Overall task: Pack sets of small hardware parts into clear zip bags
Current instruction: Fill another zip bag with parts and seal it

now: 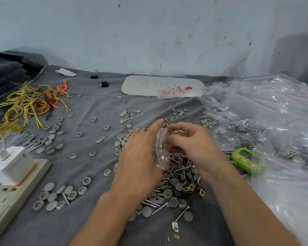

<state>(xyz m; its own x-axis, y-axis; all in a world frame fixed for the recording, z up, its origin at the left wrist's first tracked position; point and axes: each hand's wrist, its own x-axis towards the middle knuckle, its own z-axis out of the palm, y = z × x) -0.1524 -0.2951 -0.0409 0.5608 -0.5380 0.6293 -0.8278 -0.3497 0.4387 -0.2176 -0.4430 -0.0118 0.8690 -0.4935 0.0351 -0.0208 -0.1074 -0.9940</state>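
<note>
Bag (161, 150) sits between the fingers, above the pile (176, 181): left hand (140, 157) fingers nearly straight along it (grip blurred, cannot tell), right hand (190, 144) fingertips bunched, pinching its mouth; hold mouth wide, drop parts just inside.

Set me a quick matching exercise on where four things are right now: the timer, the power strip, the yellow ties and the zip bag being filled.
Things:
1. green timer
2. power strip
3. yellow ties
4. clear zip bag

Places:
A. far left of the cloth
B. between the left hand and the right hand
C. just right of the right hand
D. near left edge

Pairs: 1-C, 2-D, 3-A, 4-B
</note>
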